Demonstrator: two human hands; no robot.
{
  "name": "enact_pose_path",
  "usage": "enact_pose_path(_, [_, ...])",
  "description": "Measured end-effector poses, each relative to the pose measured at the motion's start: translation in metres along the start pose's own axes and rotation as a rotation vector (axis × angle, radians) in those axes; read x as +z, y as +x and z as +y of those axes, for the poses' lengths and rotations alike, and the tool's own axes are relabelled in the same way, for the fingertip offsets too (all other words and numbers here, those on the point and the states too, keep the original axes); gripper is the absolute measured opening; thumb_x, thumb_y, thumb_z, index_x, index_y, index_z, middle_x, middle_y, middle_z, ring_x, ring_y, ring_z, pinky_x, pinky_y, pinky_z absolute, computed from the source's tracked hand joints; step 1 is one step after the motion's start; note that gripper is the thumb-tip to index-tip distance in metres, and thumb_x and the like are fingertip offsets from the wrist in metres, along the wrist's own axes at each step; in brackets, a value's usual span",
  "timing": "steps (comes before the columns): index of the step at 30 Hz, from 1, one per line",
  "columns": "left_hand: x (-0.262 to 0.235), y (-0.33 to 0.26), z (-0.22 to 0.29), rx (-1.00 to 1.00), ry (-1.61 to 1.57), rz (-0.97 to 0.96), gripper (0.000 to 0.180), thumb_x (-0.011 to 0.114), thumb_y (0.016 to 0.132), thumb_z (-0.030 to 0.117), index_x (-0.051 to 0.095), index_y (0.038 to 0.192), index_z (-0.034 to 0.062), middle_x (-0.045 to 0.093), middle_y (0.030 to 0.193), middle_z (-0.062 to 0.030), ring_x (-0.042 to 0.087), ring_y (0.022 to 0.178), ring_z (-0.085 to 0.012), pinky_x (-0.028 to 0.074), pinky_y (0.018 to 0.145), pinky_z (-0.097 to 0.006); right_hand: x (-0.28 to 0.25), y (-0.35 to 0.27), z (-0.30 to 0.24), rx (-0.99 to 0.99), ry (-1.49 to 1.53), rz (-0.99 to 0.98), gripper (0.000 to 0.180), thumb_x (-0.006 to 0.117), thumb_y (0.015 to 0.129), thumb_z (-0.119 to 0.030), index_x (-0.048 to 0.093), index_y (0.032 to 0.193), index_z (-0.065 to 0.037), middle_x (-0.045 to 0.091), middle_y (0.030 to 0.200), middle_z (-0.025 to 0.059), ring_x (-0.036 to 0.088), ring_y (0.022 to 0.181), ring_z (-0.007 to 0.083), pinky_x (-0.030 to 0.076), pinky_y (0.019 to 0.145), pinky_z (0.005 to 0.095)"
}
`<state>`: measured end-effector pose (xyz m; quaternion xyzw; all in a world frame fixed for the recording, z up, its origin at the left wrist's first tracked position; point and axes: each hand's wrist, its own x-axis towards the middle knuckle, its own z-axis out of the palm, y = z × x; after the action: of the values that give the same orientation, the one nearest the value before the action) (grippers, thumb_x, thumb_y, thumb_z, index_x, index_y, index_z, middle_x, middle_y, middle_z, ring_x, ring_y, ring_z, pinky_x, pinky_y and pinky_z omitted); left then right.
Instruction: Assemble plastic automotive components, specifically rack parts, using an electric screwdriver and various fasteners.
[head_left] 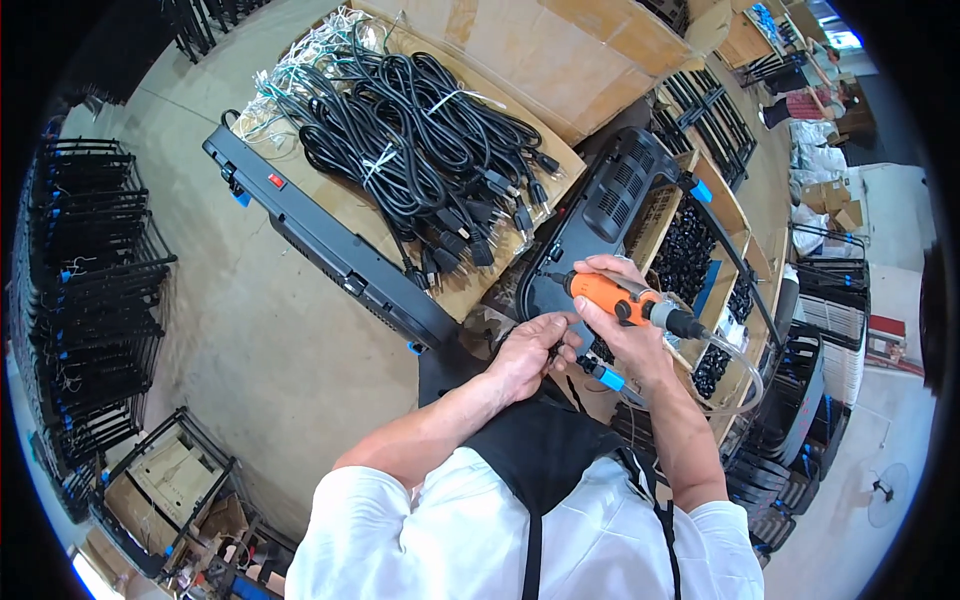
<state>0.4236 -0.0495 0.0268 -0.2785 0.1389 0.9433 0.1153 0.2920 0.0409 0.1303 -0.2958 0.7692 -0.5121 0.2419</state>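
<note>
My right hand is wrapped round an orange power screwdriver with a clear hose at its rear. Its dark tip points left, over a black plastic housing with vent slots. Just below the tip, my left hand has its fingers curled and pinched together. What they hold, if anything, is too small to make out. Left of the housing lies a long black frame piece with a red rocker switch. Bundled black power cords rest on cardboard beyond it, their plugs toward me.
White and green wires are heaped behind the cords. Wooden bins of small black parts stand to the right, beside a black tube with blue ends. Stacked black frames line the left. A person is far off, upper right.
</note>
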Motion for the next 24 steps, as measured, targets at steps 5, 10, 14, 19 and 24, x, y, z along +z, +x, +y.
enact_pose_path(5, [-0.019, 0.004, 0.004, 0.053, 0.069, -0.048, 0.023, 0.058, 0.111, 0.028, 0.067, 0.111, 0.0067, 0.071, 0.093, -0.0019, 0.064, 0.075, -0.0104, 0.051, 0.064, -0.024, 0.006, 0.012, 0.001, -0.011, -0.155, -0.12, 0.038, 0.079, 0.089, -0.009, 0.067, 0.125, -0.007, 0.074, 0.125, 0.0084, 0.072, 0.113, 0.02, 0.056, 0.101, 0.035])
enact_pose_path(10, [-0.014, 0.006, 0.014, 0.103, 0.047, 0.049, 0.022, 0.06, 0.11, 0.027, 0.068, 0.11, 0.0062, 0.071, 0.091, -0.0014, 0.065, 0.074, -0.0105, 0.053, 0.064, -0.025, 0.009, 0.018, -0.001, 0.025, -0.146, -0.136, 0.033, 0.078, 0.089, -0.009, 0.068, 0.12, -0.007, 0.073, 0.128, 0.0095, 0.072, 0.114, 0.0218, 0.056, 0.102, 0.0366])
enact_pose_path(14, [-0.014, 0.002, 0.018, 0.061, -0.079, 0.082, 0.022, 0.062, 0.109, 0.028, 0.07, 0.108, 0.0069, 0.071, 0.089, 0.0, 0.065, 0.073, -0.011, 0.054, 0.064, -0.026, 0.009, 0.02, 0.003, -0.004, -0.154, -0.135, 0.034, 0.078, 0.089, -0.009, 0.068, 0.121, -0.007, 0.073, 0.128, 0.0095, 0.072, 0.114, 0.022, 0.056, 0.103, 0.0373])
enact_pose_path(19, [-0.03, 0.006, 0.015, -0.005, -0.155, 0.074, 0.025, 0.065, 0.107, 0.03, 0.07, 0.111, 0.0054, 0.071, 0.087, -0.0009, 0.066, 0.069, -0.0114, 0.053, 0.058, -0.024, 0.013, 0.019, 0.002, 0.028, -0.144, -0.136, 0.037, 0.08, 0.089, -0.01, 0.068, 0.123, -0.007, 0.074, 0.126, 0.0093, 0.071, 0.116, 0.0206, 0.056, 0.103, 0.0367])
enact_pose_path(24, [-0.024, 0.011, 0.02, -0.044, -0.151, 0.148, 0.03, 0.065, 0.107, 0.038, 0.07, 0.105, 0.0091, 0.064, 0.081, 0.0028, 0.058, 0.066, -0.0115, 0.047, 0.057, -0.025, 0.008, 0.019, -0.006, 0.089, -0.196, -0.12, 0.044, 0.081, 0.088, -0.009, 0.066, 0.13, -0.007, 0.072, 0.126, 0.0084, 0.07, 0.117, 0.0193, 0.055, 0.104, 0.0358])
